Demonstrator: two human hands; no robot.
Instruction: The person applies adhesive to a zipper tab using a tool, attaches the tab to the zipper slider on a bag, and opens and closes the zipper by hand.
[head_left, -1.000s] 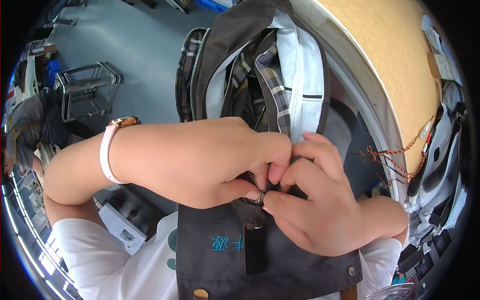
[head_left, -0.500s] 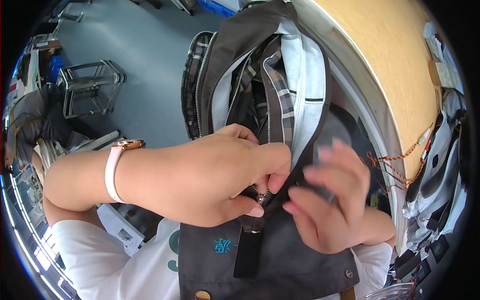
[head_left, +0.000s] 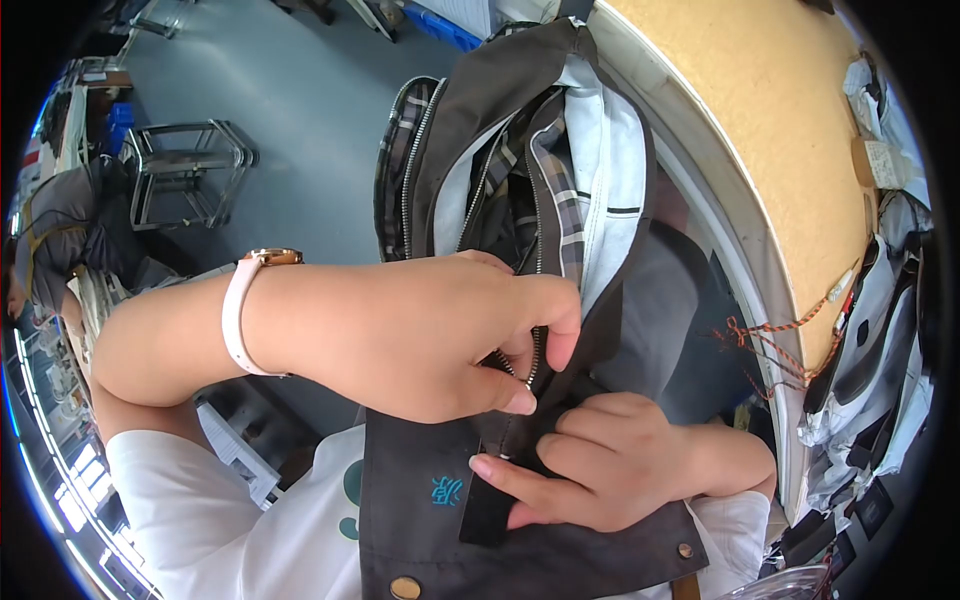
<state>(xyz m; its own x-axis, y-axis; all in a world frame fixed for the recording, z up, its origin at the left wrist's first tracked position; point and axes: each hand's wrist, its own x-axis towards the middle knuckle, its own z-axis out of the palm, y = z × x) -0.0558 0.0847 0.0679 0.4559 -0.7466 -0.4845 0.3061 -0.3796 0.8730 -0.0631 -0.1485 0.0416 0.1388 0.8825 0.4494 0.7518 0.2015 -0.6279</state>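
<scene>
A dark grey-brown bag (head_left: 508,62) with pale blue lining lies across my lap, its plaid inner pockets and metal zippers showing. My left hand (head_left: 490,340), with its fingers curled in a pinch, grips the lower end of the open zipper (head_left: 538,240). What lies under its fingertips is partly hidden. Just below, my right hand (head_left: 605,465) is closed with thumb and forefinger on a black fabric strip (head_left: 484,512) below the zipper's end. The strip lies over my dark apron (head_left: 415,540).
A tan work table (head_left: 730,90) with a pale curved edge stands at the right, orange cords (head_left: 775,335) hanging there. Beyond are several grey and white fabric pieces (head_left: 870,350). A metal-framed stool (head_left: 190,165) and a seated person (head_left: 65,230) are at the left.
My right hand has moved down and left from beside the zipper and closed on the black strip. My left hand keeps its pinch, and the bag has shifted slightly.
</scene>
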